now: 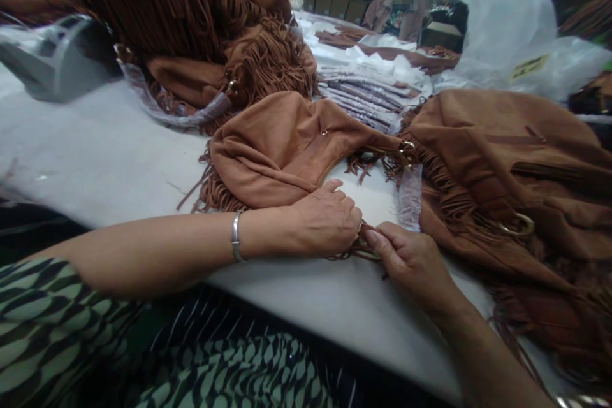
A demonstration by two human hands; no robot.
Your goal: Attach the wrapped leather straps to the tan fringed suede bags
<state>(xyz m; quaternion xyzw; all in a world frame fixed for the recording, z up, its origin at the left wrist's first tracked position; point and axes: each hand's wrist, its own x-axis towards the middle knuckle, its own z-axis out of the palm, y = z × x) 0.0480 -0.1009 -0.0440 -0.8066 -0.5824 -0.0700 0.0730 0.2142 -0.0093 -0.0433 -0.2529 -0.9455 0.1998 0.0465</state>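
A brown suede-like bag (268, 146) with fringe lies on the pale table, a small zip pull showing on its side. My left hand (327, 220), a silver bangle at its wrist, is closed at the near edge of this bag. Thin brown fringe strands (366, 233) run between my two hands, and both grip them. My right hand (411, 261) pinches the strands between thumb and fingers, just right of the left one. More strand ends hang below the left fist. What lies inside that fist is partly hidden.
Brown fringed bags (191, 32) are heaped at the back left, beside a grey tape dispenser-like object (62, 57). More bags (516, 140) pile up at the right. Behind are wrapped flat pieces (363, 95), a translucent plastic bag (511, 25) and two people. The table edge (306, 319) runs close to me.
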